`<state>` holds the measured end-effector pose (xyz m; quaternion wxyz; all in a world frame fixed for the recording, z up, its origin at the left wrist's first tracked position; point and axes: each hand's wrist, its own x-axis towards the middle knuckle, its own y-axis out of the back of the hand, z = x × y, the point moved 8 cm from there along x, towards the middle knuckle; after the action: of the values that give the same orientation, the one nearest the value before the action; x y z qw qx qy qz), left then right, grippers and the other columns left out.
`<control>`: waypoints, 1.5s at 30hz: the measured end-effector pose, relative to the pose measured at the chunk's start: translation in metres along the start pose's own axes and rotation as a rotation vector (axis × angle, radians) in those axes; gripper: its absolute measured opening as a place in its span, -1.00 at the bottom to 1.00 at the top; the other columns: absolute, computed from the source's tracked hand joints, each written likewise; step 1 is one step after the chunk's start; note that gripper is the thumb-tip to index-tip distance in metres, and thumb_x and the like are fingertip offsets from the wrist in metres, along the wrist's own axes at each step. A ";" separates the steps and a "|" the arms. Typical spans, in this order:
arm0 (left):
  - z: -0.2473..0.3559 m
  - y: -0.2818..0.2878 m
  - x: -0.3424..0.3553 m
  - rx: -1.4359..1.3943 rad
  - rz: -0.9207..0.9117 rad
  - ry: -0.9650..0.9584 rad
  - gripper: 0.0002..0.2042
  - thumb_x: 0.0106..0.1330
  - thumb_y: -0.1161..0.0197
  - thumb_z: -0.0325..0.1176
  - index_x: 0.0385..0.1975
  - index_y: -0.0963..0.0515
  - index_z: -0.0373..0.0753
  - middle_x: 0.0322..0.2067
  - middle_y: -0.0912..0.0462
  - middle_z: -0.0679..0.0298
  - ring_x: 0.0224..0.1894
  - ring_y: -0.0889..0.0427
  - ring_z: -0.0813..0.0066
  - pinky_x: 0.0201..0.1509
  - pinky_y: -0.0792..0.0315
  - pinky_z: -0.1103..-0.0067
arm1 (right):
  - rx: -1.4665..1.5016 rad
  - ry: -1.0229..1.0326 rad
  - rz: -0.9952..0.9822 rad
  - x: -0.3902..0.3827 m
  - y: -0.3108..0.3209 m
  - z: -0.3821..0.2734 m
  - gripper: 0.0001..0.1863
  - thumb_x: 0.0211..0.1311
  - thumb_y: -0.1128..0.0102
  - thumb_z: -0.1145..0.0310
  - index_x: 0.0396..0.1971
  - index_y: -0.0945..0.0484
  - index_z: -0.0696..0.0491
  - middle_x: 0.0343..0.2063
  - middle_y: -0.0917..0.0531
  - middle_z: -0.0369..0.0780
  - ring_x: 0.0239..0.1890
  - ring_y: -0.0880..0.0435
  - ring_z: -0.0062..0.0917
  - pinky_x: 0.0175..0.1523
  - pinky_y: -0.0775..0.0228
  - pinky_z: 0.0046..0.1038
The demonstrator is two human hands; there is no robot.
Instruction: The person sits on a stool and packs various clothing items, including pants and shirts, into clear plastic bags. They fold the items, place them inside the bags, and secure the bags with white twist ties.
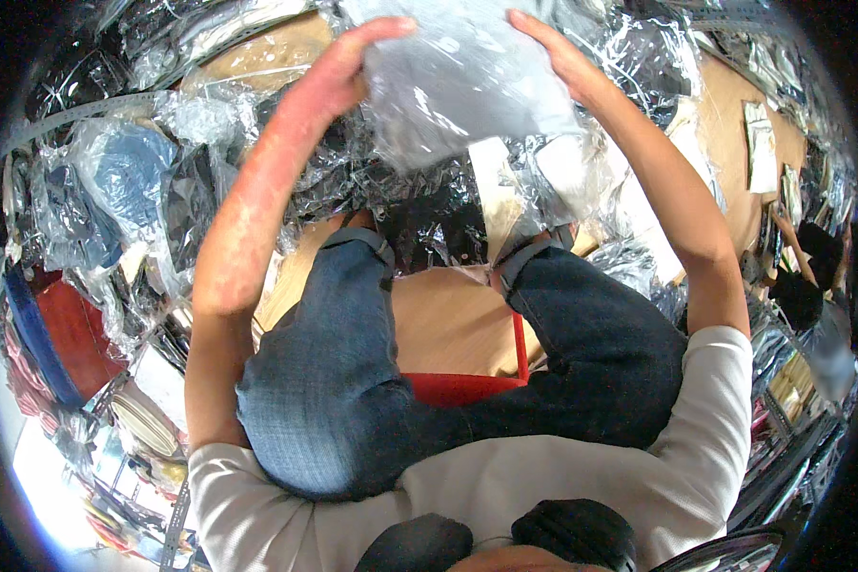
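Observation:
A grey folded garment in a clear plastic bag is held up in front of me at the top of the view. My left hand grips its left side, one digit lying over the upper edge. On the opposite side my right hand holds the bag's right edge. The other fingers of both hands are hidden behind or beside the package. Below it, dark plastic-wrapped packages lie on the floor between my feet.
Bagged clothes lie heaped all around, including a blue bagged garment at left. A red stool is beneath me, over brown board. Metal shelf strips stand at left. Another person is at far right.

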<state>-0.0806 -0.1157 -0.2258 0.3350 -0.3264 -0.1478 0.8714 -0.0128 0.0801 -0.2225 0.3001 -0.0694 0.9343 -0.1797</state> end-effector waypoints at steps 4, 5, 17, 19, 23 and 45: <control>-0.031 0.066 0.022 -0.108 0.176 0.152 -0.49 0.28 -0.24 -0.07 0.12 -0.47 -0.29 0.01 -0.62 0.11 0.02 -0.62 0.26 0.17 -0.48 0.33 | -0.170 0.168 0.177 0.074 0.016 0.034 -0.03 0.09 -0.39 -0.03 0.35 -0.09 0.16 0.14 -0.48 -0.02 0.09 -0.56 -0.29 0.16 -0.47 -0.29; -0.056 0.095 0.025 -0.146 0.194 0.146 -0.44 0.32 -0.21 -0.03 0.18 -0.40 -0.31 0.08 -0.56 0.10 0.05 -0.60 0.24 0.15 -0.50 0.31 | -0.261 0.040 0.299 0.076 0.014 0.052 0.09 0.02 -0.48 0.06 0.38 0.06 0.19 0.19 -0.42 0.02 0.15 -0.51 -0.26 0.17 -0.46 -0.28; -0.077 0.103 0.025 0.904 0.634 -0.209 -0.29 0.38 -0.13 -0.07 0.29 -0.11 -0.56 0.20 -0.36 -0.23 0.28 -0.36 -0.04 0.37 -0.19 0.36 | -0.939 0.255 0.528 0.095 0.044 0.067 -0.23 0.24 -0.16 0.02 0.27 -0.22 0.27 0.14 -0.49 0.11 0.20 -0.48 -0.11 0.28 -0.30 -0.31; -0.079 0.102 0.018 0.974 0.683 -0.201 -0.29 0.37 -0.12 -0.08 0.27 -0.11 -0.61 0.16 -0.38 -0.31 0.26 -0.36 -0.11 0.37 -0.18 0.35 | -0.951 0.157 0.503 0.091 0.038 0.069 -0.20 0.24 -0.11 -0.05 0.27 -0.21 0.28 0.14 -0.46 0.16 0.23 -0.44 -0.05 0.31 -0.24 -0.30; -0.093 0.109 0.004 0.801 0.574 -0.128 -0.33 0.37 -0.10 -0.06 0.25 -0.18 -0.55 0.09 -0.49 -0.14 0.11 -0.50 0.02 0.23 -0.34 0.36 | -0.926 0.265 0.517 0.071 0.019 0.050 -0.25 0.23 -0.11 -0.06 0.16 -0.32 0.31 0.03 -0.54 0.19 0.14 -0.52 -0.06 0.27 -0.29 -0.28; -0.062 0.177 -0.038 0.159 0.721 -0.038 -0.61 0.39 -0.17 -0.18 -0.15 -0.52 -0.51 -0.38 -0.68 0.07 -0.43 -0.72 0.30 -0.36 -0.63 0.58 | 0.154 0.283 0.636 0.054 0.120 0.039 -0.59 0.45 0.14 0.11 -0.09 -0.47 0.18 -0.35 -0.63 -0.14 -0.47 -0.60 -0.45 -0.26 -0.53 -0.37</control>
<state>-0.1038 -0.2689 -0.3380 0.0282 -0.3144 0.0386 0.9481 -0.0361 0.1666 -0.3264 0.2128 0.2731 0.9253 -0.1549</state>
